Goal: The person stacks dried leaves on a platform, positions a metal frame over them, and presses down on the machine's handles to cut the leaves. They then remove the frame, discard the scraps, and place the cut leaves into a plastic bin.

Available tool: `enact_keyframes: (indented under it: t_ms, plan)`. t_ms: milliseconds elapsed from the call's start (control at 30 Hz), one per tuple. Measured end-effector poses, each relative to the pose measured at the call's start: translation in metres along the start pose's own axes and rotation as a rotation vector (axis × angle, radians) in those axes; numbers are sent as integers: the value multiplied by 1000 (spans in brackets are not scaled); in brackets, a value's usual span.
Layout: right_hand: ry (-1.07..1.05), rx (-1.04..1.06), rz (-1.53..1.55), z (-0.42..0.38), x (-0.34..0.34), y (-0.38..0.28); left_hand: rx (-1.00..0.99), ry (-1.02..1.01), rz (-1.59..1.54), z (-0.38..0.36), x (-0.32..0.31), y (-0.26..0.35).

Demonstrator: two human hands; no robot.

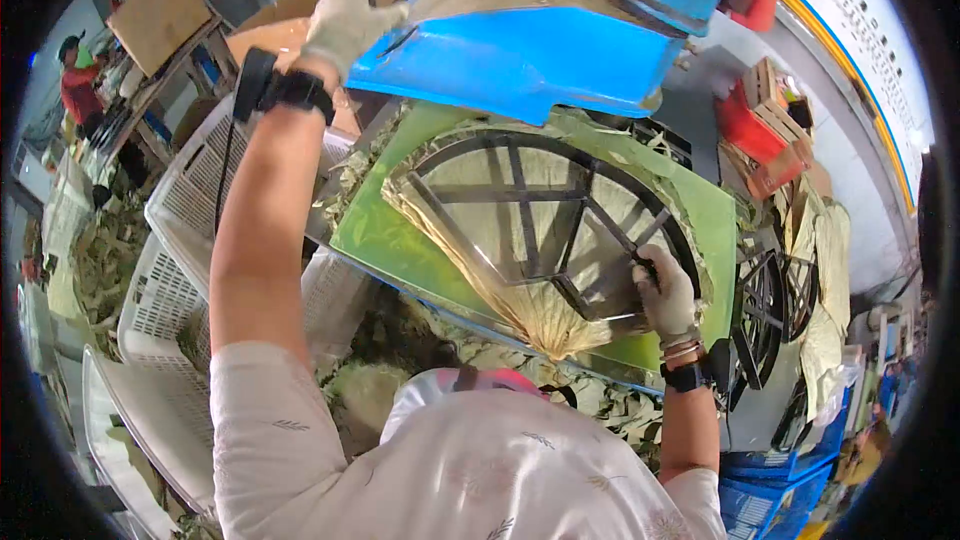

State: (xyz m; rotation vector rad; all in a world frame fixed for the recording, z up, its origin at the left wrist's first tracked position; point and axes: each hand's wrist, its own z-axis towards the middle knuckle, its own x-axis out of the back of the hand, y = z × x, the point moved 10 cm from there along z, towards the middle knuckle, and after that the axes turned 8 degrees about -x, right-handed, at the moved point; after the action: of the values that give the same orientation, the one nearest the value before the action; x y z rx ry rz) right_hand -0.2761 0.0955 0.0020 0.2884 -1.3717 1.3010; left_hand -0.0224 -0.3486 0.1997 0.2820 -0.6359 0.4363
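My right hand (668,290), in a pale work glove, is closed on the right side of a black fan-shaped metal frame (523,195), which looks like a cutting die. Under the frame lies a pleated, pale dried palm leaf (470,275), its folds gathering to a point near me. Both rest on a green board (375,220). My left hand (345,20), gloved too, is raised at the left end of a blue machine arm (520,55), with thumb and fingers apart. The blue arm spans the far side of the board.
White plastic baskets (165,285) stand on the left, beside heaps of leaf scraps (105,260). More black frames (765,315) and pale leaves (828,290) are at the right. Blue crates (770,500) sit lower right. A person in red (80,90) is far left.
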Motion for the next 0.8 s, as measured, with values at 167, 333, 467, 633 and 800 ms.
enact_keyframes:
  t_ms: [167,333,467,633,800]
  plan:
    - [-25,-299,316,5,-5,24,66,68,119,33,-33,-81]
    - [3,-318,132,6,-5,30,175,-84,-256,44,-76,-144]
    - [15,-303,92,9,-3,26,211,12,-276,40,-74,-149]
    - [44,-336,45,8,-4,31,132,124,-208,31,-52,-124]
    - [14,-347,-7,7,-6,30,285,160,-208,-15,-14,-76]
